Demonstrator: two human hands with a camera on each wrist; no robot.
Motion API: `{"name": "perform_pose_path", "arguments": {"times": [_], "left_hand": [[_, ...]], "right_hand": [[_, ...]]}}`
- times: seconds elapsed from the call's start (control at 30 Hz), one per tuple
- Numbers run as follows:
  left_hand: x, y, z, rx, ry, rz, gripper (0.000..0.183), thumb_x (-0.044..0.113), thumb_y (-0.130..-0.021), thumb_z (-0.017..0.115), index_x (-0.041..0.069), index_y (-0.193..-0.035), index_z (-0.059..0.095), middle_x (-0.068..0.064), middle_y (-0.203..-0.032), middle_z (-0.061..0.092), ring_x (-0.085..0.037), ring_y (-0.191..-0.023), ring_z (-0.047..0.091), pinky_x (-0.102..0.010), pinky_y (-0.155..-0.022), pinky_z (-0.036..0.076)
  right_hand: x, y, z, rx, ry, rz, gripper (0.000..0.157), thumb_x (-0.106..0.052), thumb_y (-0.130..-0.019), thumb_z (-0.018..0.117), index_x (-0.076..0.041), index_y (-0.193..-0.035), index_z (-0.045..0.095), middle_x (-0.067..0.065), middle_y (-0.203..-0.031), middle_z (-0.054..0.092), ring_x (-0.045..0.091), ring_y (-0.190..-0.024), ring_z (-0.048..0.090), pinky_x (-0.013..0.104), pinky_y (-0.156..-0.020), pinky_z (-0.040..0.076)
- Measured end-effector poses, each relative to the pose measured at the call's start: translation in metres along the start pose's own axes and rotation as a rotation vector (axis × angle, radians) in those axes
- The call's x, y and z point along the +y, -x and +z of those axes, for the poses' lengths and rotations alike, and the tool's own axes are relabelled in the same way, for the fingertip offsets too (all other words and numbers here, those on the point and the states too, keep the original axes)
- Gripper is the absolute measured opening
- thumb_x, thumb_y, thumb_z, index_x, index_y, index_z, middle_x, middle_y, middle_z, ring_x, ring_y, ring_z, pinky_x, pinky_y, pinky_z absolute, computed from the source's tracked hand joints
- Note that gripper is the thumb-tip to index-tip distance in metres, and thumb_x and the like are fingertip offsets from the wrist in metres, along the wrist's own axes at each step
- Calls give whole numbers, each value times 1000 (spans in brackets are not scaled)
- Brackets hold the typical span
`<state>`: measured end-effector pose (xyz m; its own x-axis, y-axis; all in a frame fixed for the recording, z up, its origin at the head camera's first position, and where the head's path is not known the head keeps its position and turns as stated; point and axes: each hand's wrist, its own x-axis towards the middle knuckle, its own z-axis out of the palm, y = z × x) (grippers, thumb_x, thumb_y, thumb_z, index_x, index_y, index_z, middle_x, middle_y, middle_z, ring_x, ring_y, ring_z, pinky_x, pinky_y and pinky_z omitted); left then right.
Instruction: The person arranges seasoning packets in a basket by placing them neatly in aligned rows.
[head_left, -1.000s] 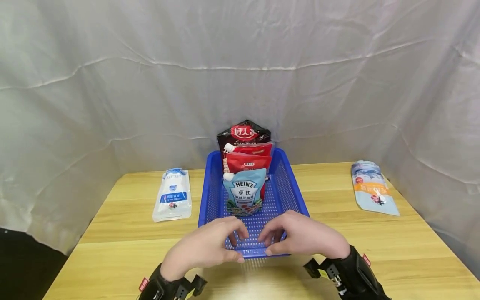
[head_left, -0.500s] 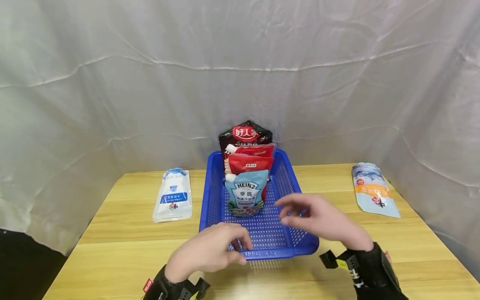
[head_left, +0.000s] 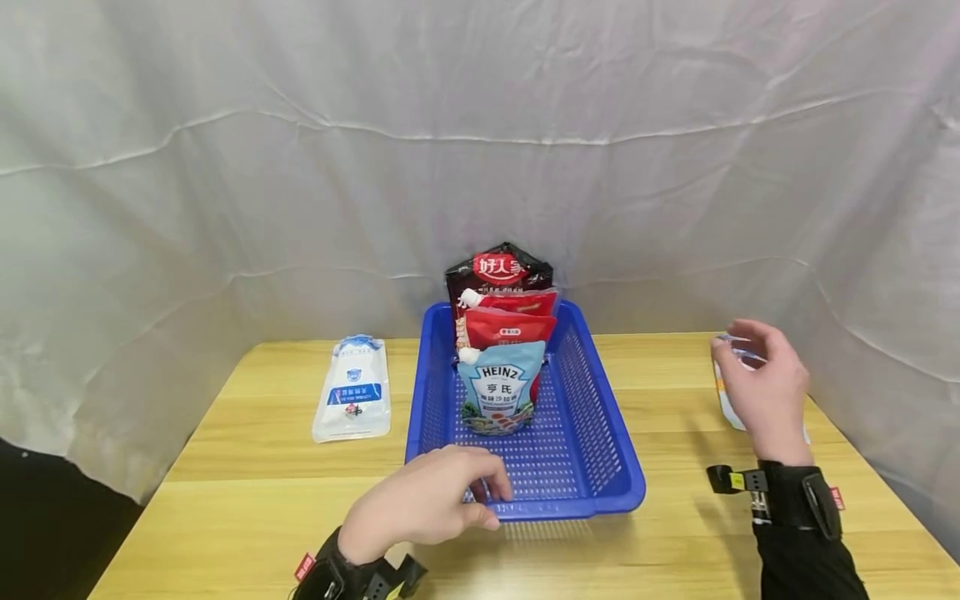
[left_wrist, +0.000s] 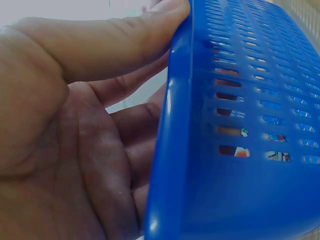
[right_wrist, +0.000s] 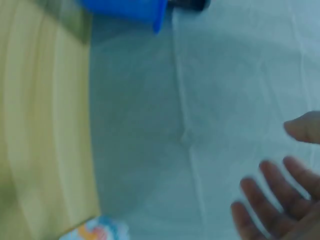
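My left hand (head_left: pixel 423 504) grips the near rim of a blue perforated plastic basket (head_left: pixel 617 500). In the left wrist view its thumb (left_wrist: pixel 110 47) lies at the rim while the fingers pass behind the basket wall. Over on the right, my right hand (head_left: pixel 768 387) is held above a light-blue and orange printed pouch (head_left: pixel 729 410), covering most of it in the head view. The right wrist view shows that hand's fingers (right_wrist: pixel 270 215) spread and holding nothing, with the pouch's corner (right_wrist: pixel 95 230) at the bottom edge.
Inside the basket stand a light-blue Heinz pouch (head_left: pixel 501 392), red spouted pouches (head_left: pixel 510 327) and a black-and-red bag (head_left: pixel 498 271) at the back. A white and blue pouch (head_left: pixel 352 392) lies left on the wooden table (head_left: pixel 247 508). A grey curtain (head_left: pixel 480 192) surrounds the table.
My right hand has left the basket's near right side and travelled right, to above the light-blue and orange pouch. My left hand stays at the near rim.
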<state>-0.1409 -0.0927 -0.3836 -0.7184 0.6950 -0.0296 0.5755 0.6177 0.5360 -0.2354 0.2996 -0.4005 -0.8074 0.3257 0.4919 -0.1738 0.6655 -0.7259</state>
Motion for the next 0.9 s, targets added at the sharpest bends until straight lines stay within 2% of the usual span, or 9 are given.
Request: {"name": "perform_pose_path", "arguments": {"times": [0.17, 0.3, 0.5, 0.6, 0.73, 0.8, 0.9], "left_hand": [[1, 0, 0, -7, 16, -13, 15, 32, -79, 69, 33, -90, 59, 22, -89, 55, -1, -85, 47, -26, -76, 45], [1, 1, 0, 4, 0, -1, 15, 31, -79, 69, 33, -90, 59, 22, -89, 56, -1, -85, 47, -26, -76, 45], [0, -1, 0, -1, 15, -7, 15, 32, -79, 69, 33, -90, 59, 23, -89, 56, 0, -85, 47, -26, -77, 45], [-1, -2, 1, -3, 23, -11, 15, 32, -79, 69, 33, -91, 59, 23, -89, 56, 0, -85, 47, -26, -77, 45], [-1, -2, 2, -1, 26, -11, 15, 31, -79, 69, 33, -90, 59, 23, -89, 55, 0, -85, 47, -26, -77, 45], [-1, -1, 2, -2, 30, -13, 15, 31, -79, 69, 33, -90, 59, 23, -89, 55, 0, -85, 47, -26, -77, 45], [-1, -1, 2, -1, 32, -17, 15, 31, -79, 69, 33, -90, 59, 23, -88, 55, 0, -85, 47, -26, -77, 45]], "right_hand": [[43, -13, -11, -124, 181, 87, 61, -38, -88, 53, 0, -133, 38, 25, -122, 43, 39, -111, 37, 53, -90, 31], [82, -26, -12, -245, 307, 118, 74, -44, -88, 51, 8, -135, 28, 36, -123, 35, 50, -112, 28, 61, -90, 27], [122, -41, -13, -417, 495, 183, 88, -55, -84, 49, 15, -131, 25, 43, -117, 29, 56, -102, 29, 66, -80, 32], [132, -46, -15, -495, 549, 226, 92, -61, -81, 48, 19, -123, 30, 42, -107, 31, 53, -92, 35, 62, -71, 37], [139, -53, -18, -599, 565, 282, 98, -69, -78, 47, 23, -110, 35, 40, -98, 35, 47, -84, 38, 53, -64, 39], [141, -56, -19, -625, 577, 307, 99, -70, -77, 47, 23, -109, 36, 39, -97, 37, 47, -83, 38, 53, -65, 39], [147, -58, -18, -621, 592, 318, 98, -69, -76, 50, 22, -107, 35, 37, -94, 41, 46, -83, 38, 53, -67, 38]]}}
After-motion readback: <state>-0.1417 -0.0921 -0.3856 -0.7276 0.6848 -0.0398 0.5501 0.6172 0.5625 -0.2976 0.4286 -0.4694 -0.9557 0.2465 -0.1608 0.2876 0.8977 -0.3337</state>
